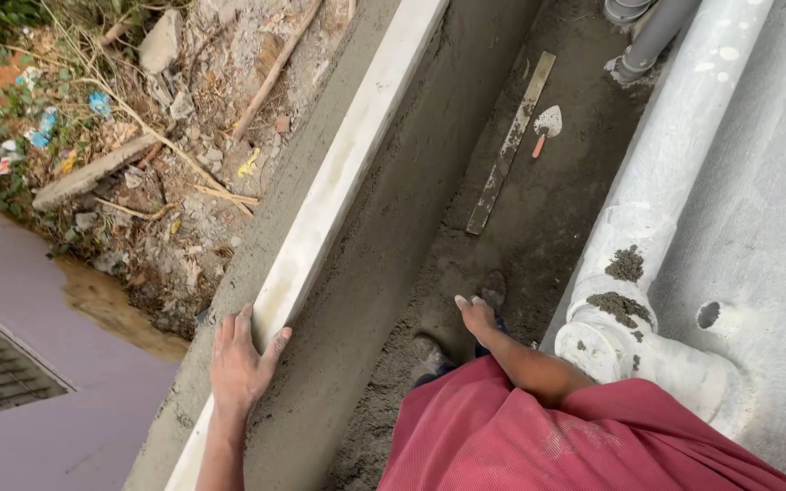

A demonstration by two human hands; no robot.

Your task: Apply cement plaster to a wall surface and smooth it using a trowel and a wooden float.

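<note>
My left hand (240,364) lies flat, fingers together, on top of a long white straightedge (338,182) that rests along the freshly plastered top of a low grey wall (270,227). My right hand (477,314) hangs down by my side over the sandy mortar floor (548,209), empty, its fingers loosely curled. My red garment (539,436) fills the lower middle, and my two dusty shoes (429,356) show just beneath the right hand.
A narrow wooden batten (509,145) and a trowel with an orange handle (545,125) lie on the floor ahead. A thick white pipe (675,155) with mortar lumps runs along the right, against a grey rendered wall. Rubble and litter lie far below on the left.
</note>
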